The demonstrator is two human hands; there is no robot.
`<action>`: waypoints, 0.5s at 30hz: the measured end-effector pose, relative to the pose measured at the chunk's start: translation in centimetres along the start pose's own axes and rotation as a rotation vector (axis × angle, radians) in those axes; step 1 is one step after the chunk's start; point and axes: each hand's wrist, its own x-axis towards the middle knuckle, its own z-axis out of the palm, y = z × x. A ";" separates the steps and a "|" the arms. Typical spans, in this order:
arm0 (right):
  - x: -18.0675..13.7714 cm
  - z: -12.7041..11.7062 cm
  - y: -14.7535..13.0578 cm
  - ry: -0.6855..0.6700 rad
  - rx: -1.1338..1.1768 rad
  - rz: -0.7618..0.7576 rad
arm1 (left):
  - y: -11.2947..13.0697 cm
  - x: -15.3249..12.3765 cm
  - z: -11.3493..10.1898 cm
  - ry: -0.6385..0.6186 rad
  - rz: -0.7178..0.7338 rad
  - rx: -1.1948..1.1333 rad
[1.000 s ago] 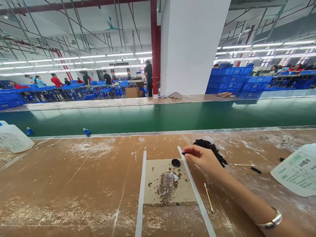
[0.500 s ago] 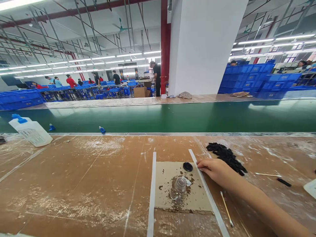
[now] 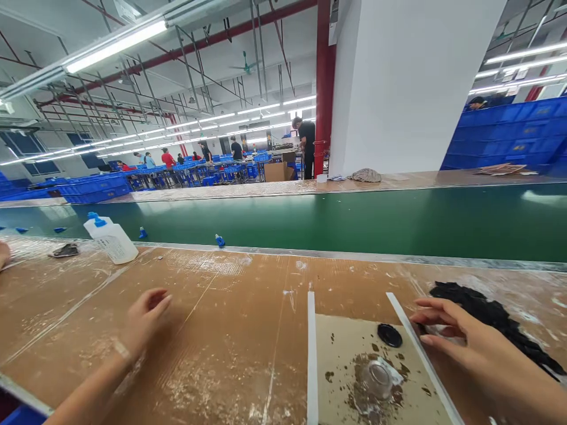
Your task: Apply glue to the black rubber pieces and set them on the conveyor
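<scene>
On the brown worktop [image 3: 230, 307] in front of you, wrapped in shiny clear film, your right hand [image 3: 460, 339] rests at the right side with its fingers [image 3: 432, 304] loosely spread and grasping nothing. Its fingertips sit just beside a small round black cap [image 3: 390, 334], which lies on a stained square of cardboard [image 3: 341, 348], and they lie over the white strip [image 3: 420, 354] that edges the card on the right. A second white strip [image 3: 310, 354] edges the card on the left. Nearer you on the card sits a small clear cup [image 3: 376, 378] amid dried brown spots. Behind your right hand is a pile of small black parts [image 3: 487, 310], close to your knuckles. Your left hand [image 3: 144, 319] hovers low over the bare worktop, well apart from the card, palm down, fingers relaxed and released, holding nothing. Farther left, near the far edge, a white squeeze bottle with a blue top [image 3: 110, 239] leans on the worktop. Beyond the edge runs a green conveyor belt [image 3: 354, 221], and behind it stands a white pillar [image 3: 411, 82].
</scene>
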 end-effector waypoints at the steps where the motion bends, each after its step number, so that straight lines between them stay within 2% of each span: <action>1: -0.2 0.0 -0.3 -0.013 0.001 -0.007 | 0.8 2.3 2.5 -0.037 0.022 0.014; 4: -1.4 0.2 -1.8 -0.068 -0.016 -0.118 | 3.7 8.9 9.5 -0.066 0.077 0.094; 7: -2.9 1.0 -3.7 -0.155 -0.018 -0.291 | 5.8 13.6 14.5 -0.059 0.102 0.161; 11: -3.4 2.7 -4.6 -0.320 0.030 -0.473 | 6.6 17.1 18.1 -0.094 0.120 0.187; 15: -3.0 4.2 -4.0 -0.369 0.006 -0.506 | 6.5 18.7 19.3 -0.142 0.184 0.189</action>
